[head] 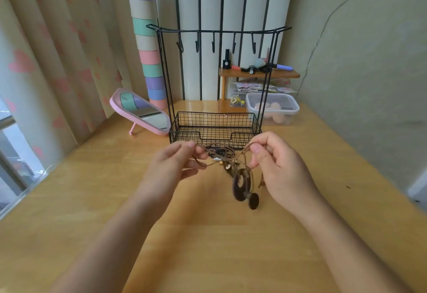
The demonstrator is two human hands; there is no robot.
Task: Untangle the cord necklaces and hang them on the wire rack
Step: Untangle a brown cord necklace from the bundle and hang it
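A tangle of brown cord necklaces (221, 154) hangs between my hands above the wooden table (208, 235). My left hand (175, 165) pinches cords on the left side of the tangle. My right hand (275, 165) pinches a cord on the right side. Small beads sit in the knot, and a dark ring-shaped pendant (241, 185) with a dark disc (253, 201) dangles below it. The black wire rack (215, 128) stands just behind the hands, with a basket at its base and several bare hooks (213, 46) along its top bar.
A pink tilted mirror (141, 111) stands left of the rack. A clear lidded box (272, 107) and a small wooden shelf (258, 74) with cosmetics stand behind it on the right. A pastel striped column (150, 56) rises at the back left. Curtains hang on the left.
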